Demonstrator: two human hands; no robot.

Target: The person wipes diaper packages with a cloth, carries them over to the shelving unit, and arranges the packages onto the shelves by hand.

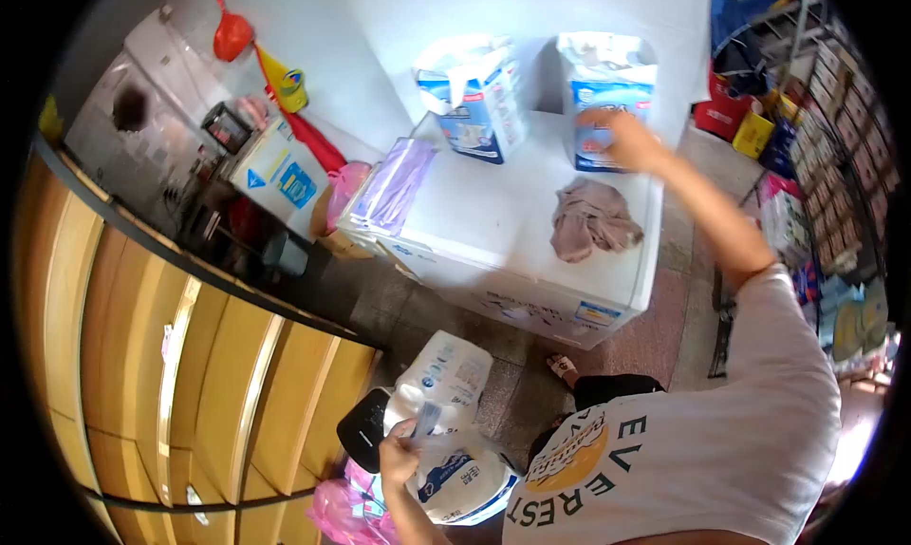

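My right hand [631, 141] reaches over the white chest freezer [484, 227] to the front of a blue and white plastic pack [612, 94]. Its fingers are apart; whether they press on the pack I cannot tell. A similar blue and white pack [474, 118] stands to the left. A crumpled grey-brown cloth [593, 222] lies near the freezer's right edge. Low in the view, my left hand [399, 458] is closed on the plastic wrap of a white pack of paper rolls [446, 369]. Next to it is a rounded white pack with a dark blue label [465, 479].
A purple plastic packet [397, 184] lies at the freezer's left end. Yellow wooden shelves [218, 384] run along the left. Stocked racks [835, 156] stand at the right. Pink bags [351, 512] and a black object [364, 429] are beside my left hand. A red dustpan [231, 34] hangs on the wall.
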